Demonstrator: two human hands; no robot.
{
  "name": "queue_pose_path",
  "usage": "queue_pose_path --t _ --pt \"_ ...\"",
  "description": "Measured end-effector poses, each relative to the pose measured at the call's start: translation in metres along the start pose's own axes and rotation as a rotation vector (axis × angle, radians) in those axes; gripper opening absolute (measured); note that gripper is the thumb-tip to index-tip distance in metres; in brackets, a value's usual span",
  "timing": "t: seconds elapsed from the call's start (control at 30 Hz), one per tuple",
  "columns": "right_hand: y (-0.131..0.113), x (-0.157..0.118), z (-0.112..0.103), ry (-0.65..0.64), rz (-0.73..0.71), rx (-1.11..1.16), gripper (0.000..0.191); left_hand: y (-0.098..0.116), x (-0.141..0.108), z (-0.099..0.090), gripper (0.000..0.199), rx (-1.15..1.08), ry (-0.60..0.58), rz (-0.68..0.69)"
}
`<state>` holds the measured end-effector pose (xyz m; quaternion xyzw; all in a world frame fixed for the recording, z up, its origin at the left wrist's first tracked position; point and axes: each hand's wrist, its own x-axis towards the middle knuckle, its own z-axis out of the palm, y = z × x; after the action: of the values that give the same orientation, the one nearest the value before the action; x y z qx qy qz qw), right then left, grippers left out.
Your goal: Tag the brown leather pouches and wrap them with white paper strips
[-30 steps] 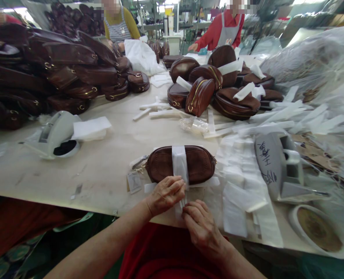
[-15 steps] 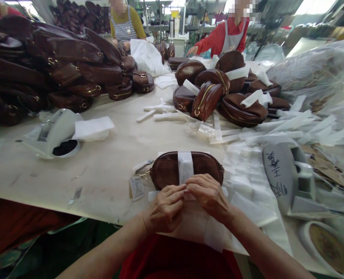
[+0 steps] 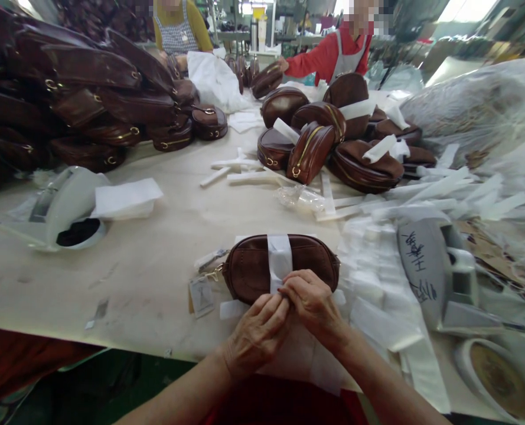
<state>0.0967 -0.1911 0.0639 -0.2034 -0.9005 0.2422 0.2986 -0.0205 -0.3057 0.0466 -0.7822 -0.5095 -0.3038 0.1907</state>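
strip of white material (image 3: 280, 257) lies across the brown bag (image 3: 247, 268) on the tabletop (image 3: 165, 265); left hand (image 3: 260, 330) and right hand (image 3: 310, 298) meet, both apparently pinching the strip's near end. uneven pulling could skew it, and heavy pressing could dent the bag.

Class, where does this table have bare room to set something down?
Bare: tabletop between the left dispenser and tags; a smaller patch between the banded bag and clear wrapper. Crowded: right, with white strips and grey dispenser; far left, under piled bags.

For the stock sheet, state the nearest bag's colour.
The nearest bag is dark brown; see the head view.
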Motion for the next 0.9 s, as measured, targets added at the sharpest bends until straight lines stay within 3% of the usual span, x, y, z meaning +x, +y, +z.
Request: queue_pose_path --t 0.27,0.37,0.43,0.53,0.63,0.67,0.73,0.8,0.9 --pt "-0.005 0.005 0.006 -0.031 0.132 -0.097 0.021 0.010 0.003 0.002 0.023 0.171 -0.021 -0.035" --pt "-0.013 0.002 -0.008 0.082 0.088 -0.035 0.012 0.010 0.005 0.001 0.024 0.208 -0.047 -0.046" --pt "-0.015 -0.007 -0.034 0.220 0.050 -0.061 0.011 0.009 0.006 0.001 0.024 0.212 -0.051 -0.042" --pt "-0.002 -0.033 -0.096 0.433 0.081 -0.324 0.015 0.008 0.006 0.000 0.025 0.157 -0.043 -0.038" --pt "0.026 -0.063 -0.160 0.661 0.268 -0.582 0.016 0.009 0.003 0.002 0.029 0.083 0.006 -0.080" --pt "0.037 -0.072 -0.178 0.684 0.375 -0.614 0.020 0.008 0.002 0.004 0.030 0.055 0.029 -0.098" --pt "0.057 -0.086 -0.203 0.620 0.622 -0.585 0.028 0.007 0.000 0.008 0.034 0.006 0.089 -0.146" --pt "0.074 -0.096 -0.214 0.507 0.805 -0.490 0.031 0.006 -0.002 0.012 0.035 -0.033 0.098 -0.190" --pt "0.090 -0.100 -0.211 0.431 0.882 -0.388 0.033 0.005 -0.005 0.013 0.035 -0.042 0.076 -0.189"
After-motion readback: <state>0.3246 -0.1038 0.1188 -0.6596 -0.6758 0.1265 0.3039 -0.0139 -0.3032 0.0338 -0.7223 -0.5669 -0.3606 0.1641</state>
